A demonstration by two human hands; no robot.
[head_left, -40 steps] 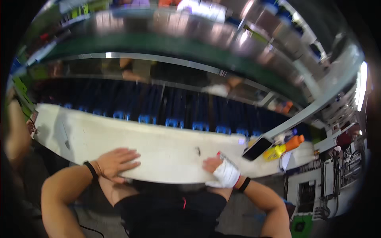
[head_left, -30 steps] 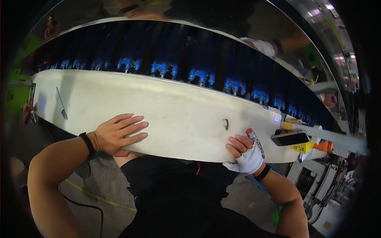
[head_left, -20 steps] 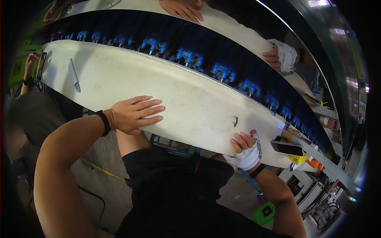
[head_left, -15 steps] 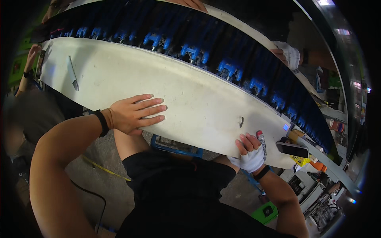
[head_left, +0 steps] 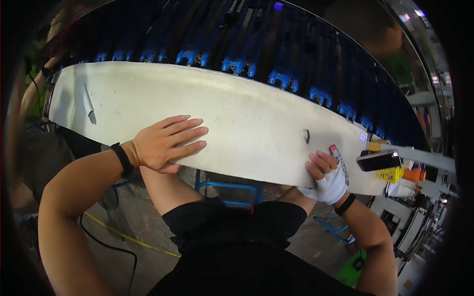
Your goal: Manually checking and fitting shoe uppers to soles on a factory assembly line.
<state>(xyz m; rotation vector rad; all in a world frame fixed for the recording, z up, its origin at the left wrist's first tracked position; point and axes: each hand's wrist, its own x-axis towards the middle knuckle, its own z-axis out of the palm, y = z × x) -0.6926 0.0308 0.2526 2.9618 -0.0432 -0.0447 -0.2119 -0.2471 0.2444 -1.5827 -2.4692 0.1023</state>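
My bare left hand [head_left: 168,142] lies flat on the long white tabletop [head_left: 237,143], fingers spread and nothing held. Further right, my right hand [head_left: 328,176] wears a white glove with bare fingertips. Its slightly bent, parted fingers rest on the same surface near the front edge; its thumb is not clearly visible. A narrow patterned strip-like object with a red end [head_left: 339,160] lies against the outer side of that hand. Just beyond its fingertips sits a small dark curved piece [head_left: 307,136]. A slim knife-like tool [head_left: 89,104] lies toward the left end.
Behind the tabletop runs a dark bed with a row of blue fixtures [head_left: 237,66]. At right are a phone [head_left: 379,161], a yellow box [head_left: 389,174] and an orange item [head_left: 414,174]. Blue stool frame [head_left: 229,185] stands below. Another person's arm [head_left: 33,93] shows at far left.
The view has shifted, so the tabletop's right end and the phone sit higher and further right. Hands on the far side have left view. My hands keep their places on the surface.
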